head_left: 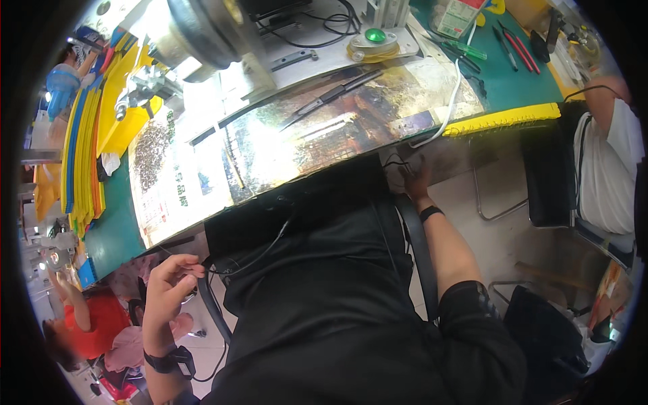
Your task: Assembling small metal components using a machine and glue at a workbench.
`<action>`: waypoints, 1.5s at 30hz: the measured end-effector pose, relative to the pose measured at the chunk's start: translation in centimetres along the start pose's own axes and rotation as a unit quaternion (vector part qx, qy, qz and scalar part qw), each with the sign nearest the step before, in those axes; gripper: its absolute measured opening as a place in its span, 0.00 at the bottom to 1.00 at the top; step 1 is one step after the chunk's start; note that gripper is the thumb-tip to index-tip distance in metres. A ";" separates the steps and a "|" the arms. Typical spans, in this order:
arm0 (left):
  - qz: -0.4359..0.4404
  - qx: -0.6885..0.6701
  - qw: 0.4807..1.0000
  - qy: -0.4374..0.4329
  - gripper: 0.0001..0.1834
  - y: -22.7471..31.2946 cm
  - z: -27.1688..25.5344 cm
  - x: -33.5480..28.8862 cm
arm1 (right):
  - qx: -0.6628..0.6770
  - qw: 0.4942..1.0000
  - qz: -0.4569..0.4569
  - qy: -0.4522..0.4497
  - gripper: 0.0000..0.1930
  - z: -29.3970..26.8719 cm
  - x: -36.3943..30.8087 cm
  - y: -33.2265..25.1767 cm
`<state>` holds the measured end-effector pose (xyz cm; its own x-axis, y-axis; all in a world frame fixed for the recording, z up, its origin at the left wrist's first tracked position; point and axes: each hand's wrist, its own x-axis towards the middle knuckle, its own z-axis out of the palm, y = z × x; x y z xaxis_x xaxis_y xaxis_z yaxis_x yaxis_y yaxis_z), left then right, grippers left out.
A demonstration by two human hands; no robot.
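Observation:
My left hand (170, 287) hangs beside the black chair armrest at lower left, its fingers loosely curled and the thumb apart from them. Nothing shows clearly in it, though a thin dark cable (233, 271) passes near its fingertips across my black clothing. By the bench's front edge, right of my lap, is my right hand (416, 178), lowered with fingers apart. A dark wire (397, 160) runs close to those fingers. On the paper-covered bench (270, 158) lie a slim black pen-like tool (331, 98) and a thin stick (231, 155).
A metal machine (209, 40) stands at the bench's back left, beside yellow and blue bins (84, 148). Farther right are a green button (375, 36), red-handled pliers (525, 52) and a white cable (451, 108). Other people sit at left (101, 320) and right (607, 162).

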<state>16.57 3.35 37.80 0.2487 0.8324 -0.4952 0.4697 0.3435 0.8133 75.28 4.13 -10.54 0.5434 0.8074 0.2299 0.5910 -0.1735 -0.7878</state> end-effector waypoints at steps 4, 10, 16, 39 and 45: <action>-0.015 -0.005 1.000 0.010 0.19 1.1 0.9 -0.4 | 0.082 0.950 0.164 -0.251 0.35 0.9 1.3 -6.3; -0.006 0.000 0.999 -0.037 0.21 1.0 1.6 1.6 | 0.031 0.941 0.041 -0.334 0.17 -0.8 -0.2 5.9; 0.000 0.018 0.998 -0.055 0.22 2.1 3.2 0.0 | 0.233 0.861 0.314 -0.327 0.14 -22.1 4.2 -18.8; 0.197 0.057 0.952 -0.228 0.23 3.4 5.1 0.6 | 0.195 0.830 0.180 -0.490 0.18 -26.9 -3.8 -39.6; 0.179 0.030 0.958 -0.224 0.23 2.0 4.7 1.2 | -0.084 0.820 0.019 -0.565 0.28 -27.5 -7.6 -40.9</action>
<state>21.78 3.02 37.41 0.7341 0.6183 -0.2808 0.3310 0.0354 0.9430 63.38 -10.42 35.68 -0.2801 0.7897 -0.5458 0.7123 -0.2101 -0.6696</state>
